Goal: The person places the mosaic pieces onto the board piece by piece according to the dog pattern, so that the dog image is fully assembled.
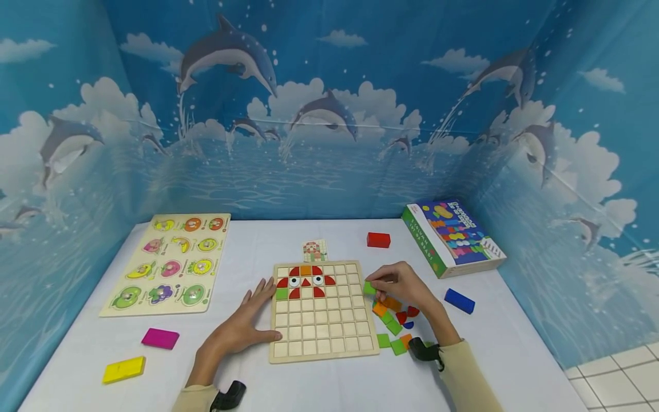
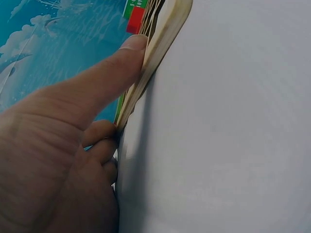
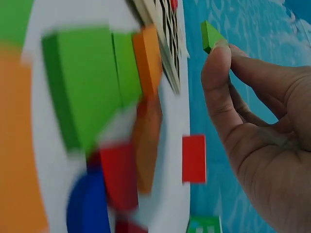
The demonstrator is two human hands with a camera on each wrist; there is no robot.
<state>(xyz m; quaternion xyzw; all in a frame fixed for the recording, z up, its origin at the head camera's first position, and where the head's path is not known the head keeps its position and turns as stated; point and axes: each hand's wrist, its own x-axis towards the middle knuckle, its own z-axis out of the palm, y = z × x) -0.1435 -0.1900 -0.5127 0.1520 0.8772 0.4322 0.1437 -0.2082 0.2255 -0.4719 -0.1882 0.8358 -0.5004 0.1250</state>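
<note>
A wooden grid board (image 1: pixel 329 326) lies mid-table, its upper left cells filled with red, orange, eyed and green tiles. Against its left edge rests my left hand (image 1: pixel 242 323), fingers straight and thumb on the lower left border; the left wrist view shows the thumb (image 2: pixel 114 65) along the board's side. My right hand (image 1: pixel 404 283) pinches a green tile (image 3: pixel 211 36) between thumb and forefinger, just off the board's right edge. Below that hand lie loose green, orange, red and blue tiles (image 1: pixel 393 326). A small pattern card (image 1: pixel 314 250) sits behind the board.
A fruit puzzle board (image 1: pixel 167 266) lies at left, with magenta (image 1: pixel 161 338) and yellow blocks (image 1: pixel 124 370) before it. To the right are a red block (image 1: pixel 378 240), a blue block (image 1: pixel 460 301) and a toy box (image 1: pixel 453 237). A dolphin-print curtain (image 1: pixel 319 171) surrounds the table.
</note>
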